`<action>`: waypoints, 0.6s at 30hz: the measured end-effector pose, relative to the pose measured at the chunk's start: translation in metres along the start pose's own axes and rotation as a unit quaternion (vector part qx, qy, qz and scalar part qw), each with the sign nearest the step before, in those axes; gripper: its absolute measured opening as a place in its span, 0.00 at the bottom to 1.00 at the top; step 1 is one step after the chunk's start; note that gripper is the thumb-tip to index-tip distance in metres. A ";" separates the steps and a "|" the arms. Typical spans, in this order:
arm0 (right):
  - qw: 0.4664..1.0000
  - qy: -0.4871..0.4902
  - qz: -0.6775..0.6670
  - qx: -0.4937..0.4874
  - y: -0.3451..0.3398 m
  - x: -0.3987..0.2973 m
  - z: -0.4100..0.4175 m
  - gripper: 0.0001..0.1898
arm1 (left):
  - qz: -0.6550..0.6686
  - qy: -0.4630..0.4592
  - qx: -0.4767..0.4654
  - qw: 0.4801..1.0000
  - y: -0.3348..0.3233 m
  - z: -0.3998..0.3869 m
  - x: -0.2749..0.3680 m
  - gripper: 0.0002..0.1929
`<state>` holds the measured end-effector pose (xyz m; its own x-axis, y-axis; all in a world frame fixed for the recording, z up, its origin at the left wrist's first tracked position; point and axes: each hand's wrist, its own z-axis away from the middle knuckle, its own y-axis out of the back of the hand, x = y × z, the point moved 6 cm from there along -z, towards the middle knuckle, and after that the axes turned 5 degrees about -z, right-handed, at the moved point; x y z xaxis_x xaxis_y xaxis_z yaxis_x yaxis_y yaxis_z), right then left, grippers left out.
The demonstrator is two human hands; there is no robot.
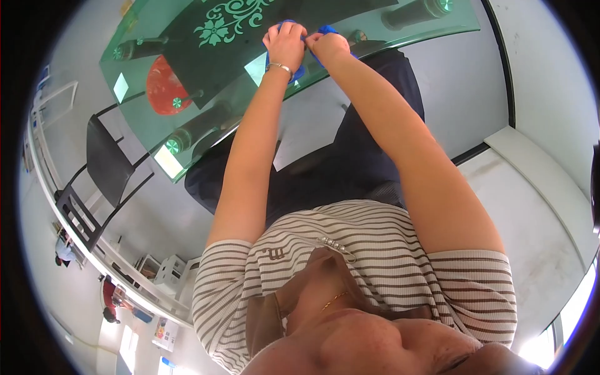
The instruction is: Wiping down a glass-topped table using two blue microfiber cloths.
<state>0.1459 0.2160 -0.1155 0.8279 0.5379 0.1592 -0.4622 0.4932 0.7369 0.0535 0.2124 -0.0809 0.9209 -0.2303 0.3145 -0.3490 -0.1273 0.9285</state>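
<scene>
My left hand [287,44], with a silver bracelet at its wrist, grips blue cloth [298,74] over the near part of a green-tinted glass table [225,101]. Beside it, my right hand [329,46] pinches blue material, which shows beyond its knuckles and under the wrist. The fingertips of the two hands almost meet. Whether the blue parts are one cloth or two cannot be told. Under the glass lies a dark panel with a pale floral pattern [213,32].
Round metal discs [172,146] cap the table's legs. A red round seat [166,86] shows through the glass. A black chair [108,161] stands at the left. A white railing [61,206] curves behind it, with people [110,300] farther off. A white wall [553,70] rises at the right.
</scene>
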 end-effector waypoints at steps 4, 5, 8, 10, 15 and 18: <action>0.999 0.021 -0.029 0.012 -0.025 0.010 -0.010 0.27 | 0.044 -0.012 -0.046 0.998 0.021 0.054 -0.005 0.11; 0.998 0.047 -0.039 0.035 -0.038 0.018 -0.018 0.23 | 0.053 -0.015 -0.046 0.997 0.027 0.072 0.001 0.12; 0.973 0.172 0.153 0.038 -0.058 0.020 -0.029 0.16 | 0.042 -0.034 -0.045 0.998 0.036 0.110 0.002 0.13; 0.983 0.156 0.098 -0.018 -0.033 0.001 -0.025 0.19 | 0.005 -0.048 -0.060 0.997 0.040 0.121 -0.015 0.15; 0.999 0.027 0.018 -0.021 -0.012 0.007 -0.010 0.25 | -0.078 0.016 -0.040 0.996 0.025 0.012 -0.067 0.12; 0.999 0.017 0.018 -0.029 -0.004 0.002 -0.009 0.26 | -0.037 0.109 -0.078 0.990 0.030 -0.013 -0.089 0.13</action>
<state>0.1470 0.2210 -0.1241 0.7990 0.5792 0.1619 -0.5103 0.5106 0.6920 -0.0366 0.2419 -0.0788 0.9644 -0.0096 0.2642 -0.2640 0.0179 0.9644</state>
